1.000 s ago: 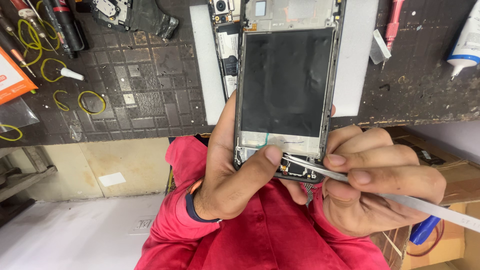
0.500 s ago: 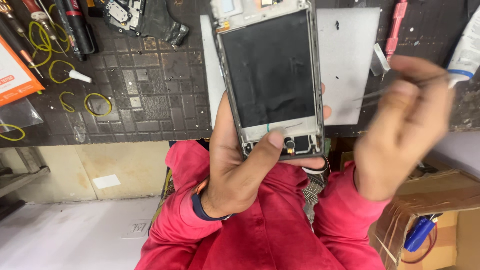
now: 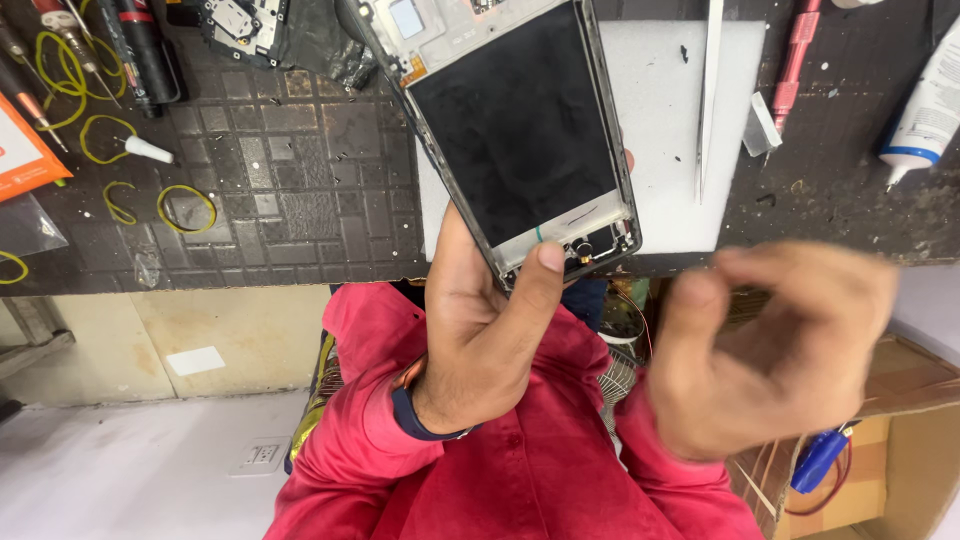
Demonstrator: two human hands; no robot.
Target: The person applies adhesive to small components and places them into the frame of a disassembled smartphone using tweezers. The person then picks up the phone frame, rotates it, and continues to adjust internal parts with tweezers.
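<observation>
My left hand grips the lower end of an opened phone frame, thumb pressed on its bottom edge near small exposed parts. The frame shows a dark inner panel and tilts over a white pad on the bench. My right hand hangs blurred below the bench edge, fingers loosely curled and apart, with nothing in it. Metal tweezers lie on the white pad, apart from both hands.
A dark patterned bench mat carries yellow rubber bands, a white nozzle tip, screwdrivers at top left, a red tool, a glue tube and a phone part. A cardboard box stands at lower right.
My right hand moved from the phone's bottom edge to the bench, set the tweezers on the white pad, then dropped back empty. The left hand tilted the phone frame leftward.
</observation>
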